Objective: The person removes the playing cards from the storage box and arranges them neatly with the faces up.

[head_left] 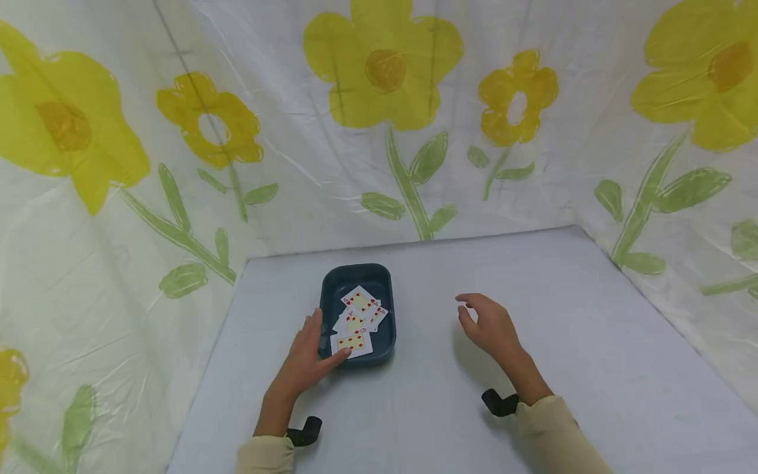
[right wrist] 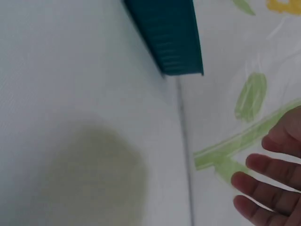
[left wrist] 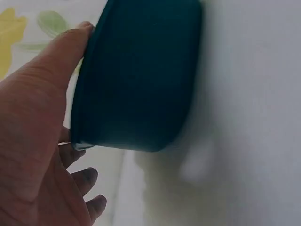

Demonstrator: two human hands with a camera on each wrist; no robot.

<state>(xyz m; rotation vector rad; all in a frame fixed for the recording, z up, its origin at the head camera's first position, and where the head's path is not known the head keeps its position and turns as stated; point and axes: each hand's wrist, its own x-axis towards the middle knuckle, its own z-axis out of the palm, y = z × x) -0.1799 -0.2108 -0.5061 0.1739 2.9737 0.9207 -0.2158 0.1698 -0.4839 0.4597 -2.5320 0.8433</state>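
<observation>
A dark teal tray stands on the table with several playing cards in it, face up and overlapping, showing red pips. At the tray's near left corner is my left hand, its fingers spread along the left side and the thumb reaching over the near rim. In the left wrist view, the tray's outer wall is close to the thumb; whether the hand touches it I cannot tell. To the right of the tray, my right hand hovers above the table, fingers loosely bent and holding nothing.
A white-covered table carries the tray. Behind and beside it hangs a white sheet with yellow flowers. Black bands with a protruding piece sit on the left wrist and the right wrist.
</observation>
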